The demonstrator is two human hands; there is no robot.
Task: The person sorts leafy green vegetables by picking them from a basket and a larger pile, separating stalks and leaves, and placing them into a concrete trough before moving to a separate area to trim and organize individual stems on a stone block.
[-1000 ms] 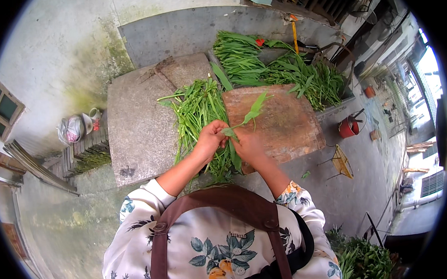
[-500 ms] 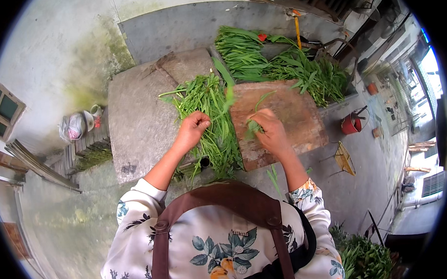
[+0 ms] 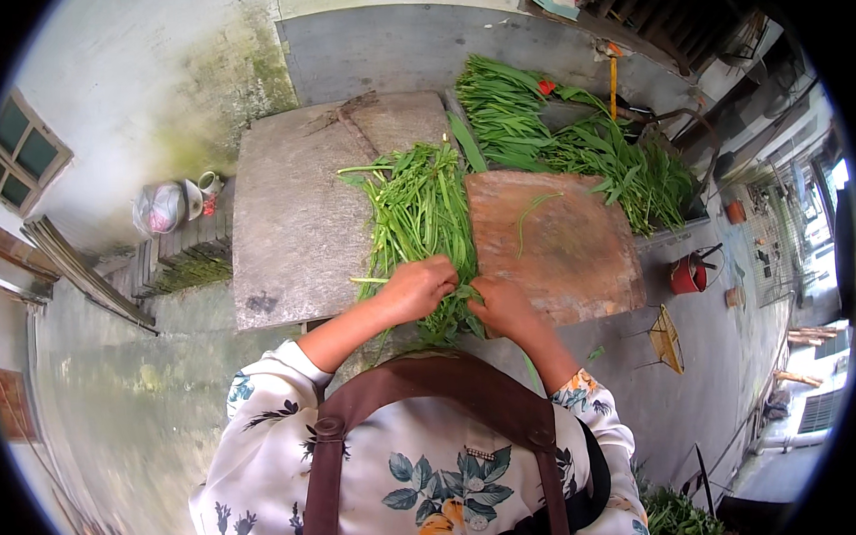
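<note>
A long heap of leafy green stems (image 3: pixel 416 207) lies along the right side of a grey stone slab. My left hand (image 3: pixel 417 289) is closed over the near part of this heap. A pale stem end (image 3: pixel 367 280) pokes out to the left of its fingers. Close beside it, my right hand (image 3: pixel 507 307) pinches some green leaves (image 3: pixel 465 294) at the near left corner of a worn wooden board (image 3: pixel 578 234). The two hands almost touch. One thin curved green blade (image 3: pixel 530 217) rests on the board.
Behind the board, a trough holds bundled long green leaves (image 3: pixel 503 109) and more greens (image 3: pixel 627 161). The stone slab (image 3: pixel 294 206) extends left. A red bucket (image 3: pixel 689 272) and a yellow stool-like frame (image 3: pixel 666 339) stand on the floor at right. Bagged items (image 3: pixel 160 209) sit on a left ledge.
My right hand has moved from over the board toward the heap and met my left hand, which came nearer my body. The whole view has shifted, so the surroundings sit farther right.
</note>
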